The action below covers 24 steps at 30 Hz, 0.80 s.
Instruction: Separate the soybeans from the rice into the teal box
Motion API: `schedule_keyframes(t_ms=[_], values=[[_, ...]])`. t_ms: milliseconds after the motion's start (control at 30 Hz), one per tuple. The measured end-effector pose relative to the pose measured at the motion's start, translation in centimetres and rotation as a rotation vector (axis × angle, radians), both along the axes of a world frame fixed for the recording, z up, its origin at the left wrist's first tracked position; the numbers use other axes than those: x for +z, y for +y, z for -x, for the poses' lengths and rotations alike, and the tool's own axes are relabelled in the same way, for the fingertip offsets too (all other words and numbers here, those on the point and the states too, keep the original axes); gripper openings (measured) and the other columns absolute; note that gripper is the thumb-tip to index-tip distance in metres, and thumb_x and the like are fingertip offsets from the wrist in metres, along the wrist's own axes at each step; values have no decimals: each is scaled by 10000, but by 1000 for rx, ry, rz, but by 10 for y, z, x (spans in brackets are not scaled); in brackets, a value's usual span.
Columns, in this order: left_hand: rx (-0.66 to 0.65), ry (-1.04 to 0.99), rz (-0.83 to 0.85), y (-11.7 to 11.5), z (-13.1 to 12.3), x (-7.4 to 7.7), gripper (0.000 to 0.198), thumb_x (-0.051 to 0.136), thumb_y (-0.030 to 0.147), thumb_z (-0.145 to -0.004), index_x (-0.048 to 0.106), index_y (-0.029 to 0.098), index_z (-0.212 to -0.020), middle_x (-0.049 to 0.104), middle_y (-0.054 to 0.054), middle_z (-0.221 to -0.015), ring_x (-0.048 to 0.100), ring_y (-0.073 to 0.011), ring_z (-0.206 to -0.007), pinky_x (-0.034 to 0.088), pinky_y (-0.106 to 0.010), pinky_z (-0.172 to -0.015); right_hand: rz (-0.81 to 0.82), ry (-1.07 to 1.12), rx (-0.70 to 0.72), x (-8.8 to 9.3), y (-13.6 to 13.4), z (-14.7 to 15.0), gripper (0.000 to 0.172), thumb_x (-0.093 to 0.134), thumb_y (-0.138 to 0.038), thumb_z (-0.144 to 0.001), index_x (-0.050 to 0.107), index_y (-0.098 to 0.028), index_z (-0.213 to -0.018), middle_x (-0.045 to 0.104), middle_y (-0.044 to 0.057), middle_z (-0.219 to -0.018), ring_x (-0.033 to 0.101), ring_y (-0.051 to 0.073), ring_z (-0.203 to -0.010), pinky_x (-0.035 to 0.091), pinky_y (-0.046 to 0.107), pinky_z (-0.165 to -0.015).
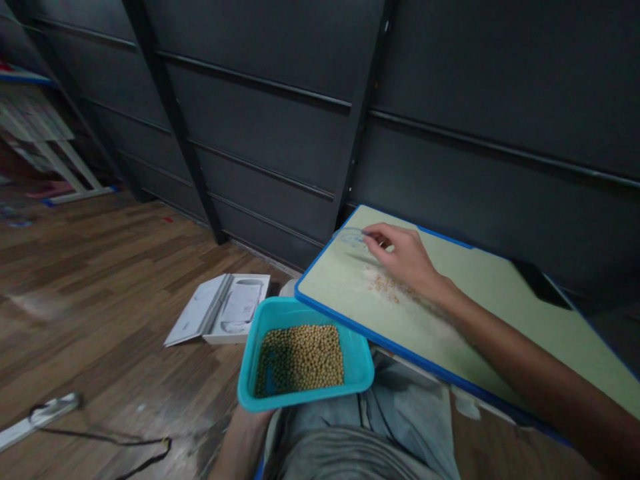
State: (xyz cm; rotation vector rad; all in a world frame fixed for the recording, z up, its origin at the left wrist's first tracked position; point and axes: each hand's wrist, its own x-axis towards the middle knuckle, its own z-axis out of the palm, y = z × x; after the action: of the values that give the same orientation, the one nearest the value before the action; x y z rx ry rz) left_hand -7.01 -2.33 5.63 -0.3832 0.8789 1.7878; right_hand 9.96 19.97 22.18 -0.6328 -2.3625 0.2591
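My right hand [395,250] is over the pale table, thumb and fingers pinched on the edge of a thin, clear plastic piece [349,236]; blur hides whether it is a lid or a sheet. Below that hand, small orange-brown bits [387,287] and whitish dust lie on the tabletop. A teal plastic basin [357,360] is at the near table edge, above my lap. Round, tan dried beans [310,357] cover much of its bottom. My left hand [254,419] supports the basin from below at its left side; its fingers are hidden.
The table [330,283] has a raised blue edge. A black phone-like slab [540,283] lies at its far right. On the wooden floor are an open white box [240,303] and a power strip [45,413] with a dark cord. A dark panelled wall [270,127] stands behind.
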Motion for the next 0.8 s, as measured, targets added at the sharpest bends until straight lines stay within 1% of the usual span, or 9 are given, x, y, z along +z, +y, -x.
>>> schedule_keyframes(t_ms=[67, 100, 167, 233, 333, 467, 600, 700, 800], values=[[31, 13, 44, 1, 1, 0, 620, 268, 212, -980, 752, 161, -596, 757, -127, -644, 689, -297, -1106, 452, -531, -1049, -7, -63, -126, 4, 35, -1, 223, 577, -255, -923, 736, -200, -1068, 762, 68, -909, 693, 208, -800, 510, 345, -761], [35, 21, 61, 1, 2, 0, 609, 278, 197, -976, 750, 157, -593, 756, -125, -641, 694, -298, -1095, 460, -530, -1045, -10, -102, -165, 3, 50, -2, 228, 576, -246, -917, 740, -198, -1069, 765, 76, -912, 699, 218, -816, 507, 352, -770], [22, 31, 63, 1, 2, 1, 581, 299, 162, -966, 754, 154, -604, 762, -109, -653, 703, -293, -1073, 480, -518, -1032, -22, -179, -194, 0, 72, -3, 233, 579, -232, -909, 747, -196, -1068, 770, 90, -936, 702, 234, -840, 500, 366, -783], [14, 52, 13, 1, 3, 0, 557, 309, 131, -957, 767, 151, -639, 768, -98, -670, 700, -290, -1080, 490, -499, -1030, -15, -220, -186, -5, 83, -3, 233, 578, -230, -910, 748, -197, -1066, 771, 94, -939, 698, 235, -836, 491, 369, -777], [29, 23, 17, 0, 1, -2, 581, 298, 108, -949, 758, 157, -596, 757, -107, -639, 699, -299, -1082, 504, -473, -1021, 30, -227, -125, -11, 81, -4, 221, 574, -247, -921, 747, -207, -1052, 769, 84, -929, 686, 221, -814, 482, 358, -755], [20, -40, -46, 0, -1, -2, 595, 275, 94, -948, 768, 158, -620, 748, -103, -612, 717, -293, -1032, 510, -450, -1015, 81, -198, -32, -15, 64, -9, 214, 565, -263, -936, 740, -222, -1052, 767, 67, -938, 675, 208, -819, 478, 344, -757], [19, -35, 24, 1, 0, -3, 650, 237, 119, -963, 745, 190, -563, 737, -72, -576, 747, -269, -934, 531, -432, -988, 146, -163, 26, -16, 50, -16, 199, 571, -270, -941, 740, -221, -1035, 763, 54, -931, 668, 197, -814, 476, 331, -757], [-36, 5, -9, 0, 1, -10, 659, 220, 152, -967, 756, 196, -587, 745, -92, -597, 738, -279, -977, 551, -435, -958, 212, -136, 110, -16, 48, -17, 197, 567, -267, -946, 737, -208, -1026, 759, 49, -954, 668, 190, -854, 480, 324, -804], [-93, -17, -49, 0, 2, -16, 624, 244, 171, -968, 765, 215, -627, 751, -83, -609, 726, -276, -1023, 553, -449, -959, 303, -113, 201, -18, 53, -17, 200, 567, -266, -943, 732, -186, -1023, 747, 54, -969, 662, 184, -886, 486, 320, -825]])
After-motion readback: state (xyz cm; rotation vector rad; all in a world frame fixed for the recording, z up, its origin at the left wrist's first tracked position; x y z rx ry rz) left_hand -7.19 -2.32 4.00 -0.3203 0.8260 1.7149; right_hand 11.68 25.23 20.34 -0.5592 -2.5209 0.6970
